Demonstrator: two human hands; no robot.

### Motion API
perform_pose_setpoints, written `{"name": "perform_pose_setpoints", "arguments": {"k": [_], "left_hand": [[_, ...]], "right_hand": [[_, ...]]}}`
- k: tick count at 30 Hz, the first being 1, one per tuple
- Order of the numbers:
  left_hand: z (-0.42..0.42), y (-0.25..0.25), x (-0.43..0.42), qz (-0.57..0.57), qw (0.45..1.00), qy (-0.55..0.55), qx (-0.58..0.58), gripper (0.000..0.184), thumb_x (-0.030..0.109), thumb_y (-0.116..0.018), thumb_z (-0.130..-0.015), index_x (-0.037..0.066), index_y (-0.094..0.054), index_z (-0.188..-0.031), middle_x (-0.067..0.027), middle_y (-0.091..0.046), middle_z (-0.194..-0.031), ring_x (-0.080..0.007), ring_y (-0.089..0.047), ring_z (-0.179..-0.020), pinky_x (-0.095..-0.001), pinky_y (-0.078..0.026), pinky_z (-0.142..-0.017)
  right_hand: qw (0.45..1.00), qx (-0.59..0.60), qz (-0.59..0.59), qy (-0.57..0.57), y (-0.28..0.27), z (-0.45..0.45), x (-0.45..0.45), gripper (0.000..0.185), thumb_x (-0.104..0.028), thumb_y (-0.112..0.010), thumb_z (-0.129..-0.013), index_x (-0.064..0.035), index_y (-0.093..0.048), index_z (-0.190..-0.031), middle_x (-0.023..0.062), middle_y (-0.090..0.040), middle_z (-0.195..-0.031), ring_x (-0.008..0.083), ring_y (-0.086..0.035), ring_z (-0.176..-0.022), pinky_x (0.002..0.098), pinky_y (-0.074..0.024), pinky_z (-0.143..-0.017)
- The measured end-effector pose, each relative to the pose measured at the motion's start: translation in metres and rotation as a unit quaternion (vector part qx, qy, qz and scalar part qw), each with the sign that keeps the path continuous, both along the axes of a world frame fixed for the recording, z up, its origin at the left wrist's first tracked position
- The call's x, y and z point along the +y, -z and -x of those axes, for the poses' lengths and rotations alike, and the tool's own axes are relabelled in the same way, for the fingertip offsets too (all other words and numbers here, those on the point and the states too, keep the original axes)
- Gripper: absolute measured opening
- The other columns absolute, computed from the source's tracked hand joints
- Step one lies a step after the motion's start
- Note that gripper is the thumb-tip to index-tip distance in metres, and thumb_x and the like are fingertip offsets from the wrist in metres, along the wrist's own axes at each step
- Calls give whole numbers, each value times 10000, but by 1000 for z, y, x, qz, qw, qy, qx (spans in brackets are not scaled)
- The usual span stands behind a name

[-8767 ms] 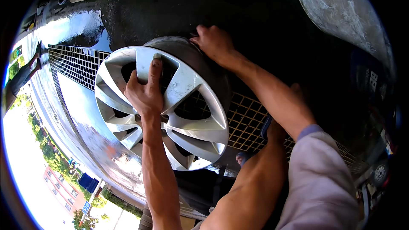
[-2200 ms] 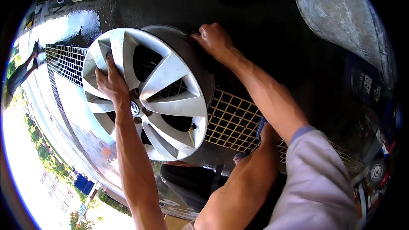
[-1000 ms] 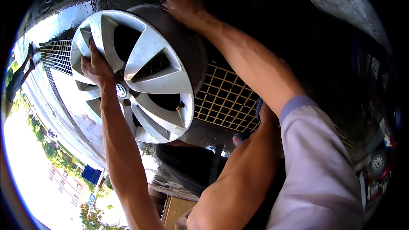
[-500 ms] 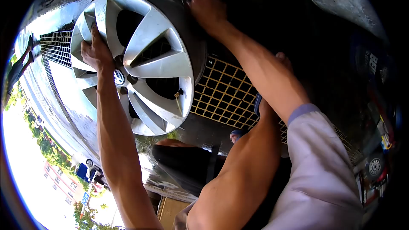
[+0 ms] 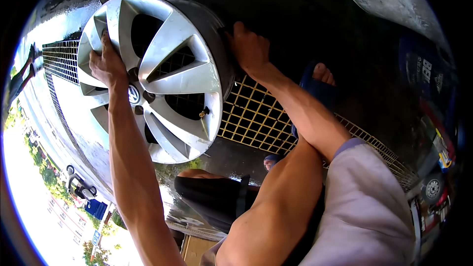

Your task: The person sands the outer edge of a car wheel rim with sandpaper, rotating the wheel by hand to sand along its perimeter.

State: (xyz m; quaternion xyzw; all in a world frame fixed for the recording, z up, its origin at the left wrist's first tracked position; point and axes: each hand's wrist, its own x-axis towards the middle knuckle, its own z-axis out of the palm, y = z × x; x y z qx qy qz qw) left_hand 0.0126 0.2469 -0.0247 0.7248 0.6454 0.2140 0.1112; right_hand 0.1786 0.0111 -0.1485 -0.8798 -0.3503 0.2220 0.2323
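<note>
A silver alloy wheel rim (image 5: 204, 83) with a round VW badge (image 5: 133, 94) stands in front of me, its spoked face towards me. No tyre shows on it. My left hand (image 5: 109, 65) grips a spoke near the hub, fingers reaching into the gap. On the other side, my right hand (image 5: 250, 49) is closed in a fist beside the rim's outer barrel (image 5: 197, 12). Something dark shows at its fingers, too dim to name. A brass-coloured valve stem (image 5: 203, 112) sits at the rim's inner edge.
A yellow floor grating (image 5: 256, 113) runs under the rim and past my sandalled foot (image 5: 322, 76). A blue printed container (image 5: 426, 71) and a small wheel (image 5: 433, 189) lie at the right. Another person's legs (image 5: 27, 71) show at far left, near the bright street.
My right hand has moved down along the rim's barrel, still closed. My left hand keeps its hold on the spoke. The view has shifted slightly, and my sandalled foot shows more.
</note>
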Motion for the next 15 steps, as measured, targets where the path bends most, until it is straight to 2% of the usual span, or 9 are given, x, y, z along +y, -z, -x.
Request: {"name": "perform_pose_setpoints", "arguments": {"k": [4, 8, 9, 11, 13, 15], "left_hand": [[-3, -2, -2, 2, 1000, -7, -6, 650, 532, -657, -866, -94, -688, -1036, -274, -704, -1010, -372, -691, -901, -456, -521, -872], [-4, -3, -6, -2, 999, -11, -38, 668, 516, -657, -866, -140, -665, -992, -283, -698, -975, -377, -685, -881, -468, -526, -847], [0, -1, -3, -2, 1000, -8, -13, 670, 523, -654, -867, -137, -664, -981, -283, -696, -977, -379, -683, -878, -470, -527, -844], [-6, -6, -8, -23, 1000, -6, 12, 663, 533, -647, -874, -125, -663, -955, -285, -692, -991, -385, -680, -873, -476, -528, -837], [-2, -3, -2, -8, 1000, -16, 2, 657, 525, -644, -880, -122, -664, -996, -284, -687, -1015, -386, -678, -880, -474, -526, -839], [-5, -2, -5, -6, 1000, -24, -14, 659, 520, -642, -881, -125, -663, -1015, -283, -686, -1019, -387, -676, -886, -475, -525, -842]], "right_hand": [[999, 0, -36, -17, 3, -15, 32, 370, -439, -595, -953, -69, -581, -963, 191, -718, -804, 405, -716, -749, 514, -578, -630], [992, -8, -69, -110, 6, -39, 68, 347, -415, -574, -968, -72, -578, -1013, 209, -720, -877, 413, -716, -834, 521, -579, -687], [988, -18, -70, -138, 3, -45, 73, 338, -404, -573, -970, -69, -581, -1021, 211, -720, -883, 412, -715, -851, 517, -581, -700], [995, 73, -4, -72, -13, -37, 43, 359, -412, -594, -953, -57, -587, -1009, 209, -721, -875, 410, -718, -843, 522, -581, -698], [990, 88, 83, -74, -27, -22, 3, 233, -275, -602, -936, -55, -604, -1012, 225, -724, -896, 386, -730, -847, 490, -593, -678], [993, 67, 73, -70, -19, -14, 0, 246, -290, -594, -942, -53, -605, -1004, 223, -723, -868, 388, -730, -827, 493, -592, -667]]}}
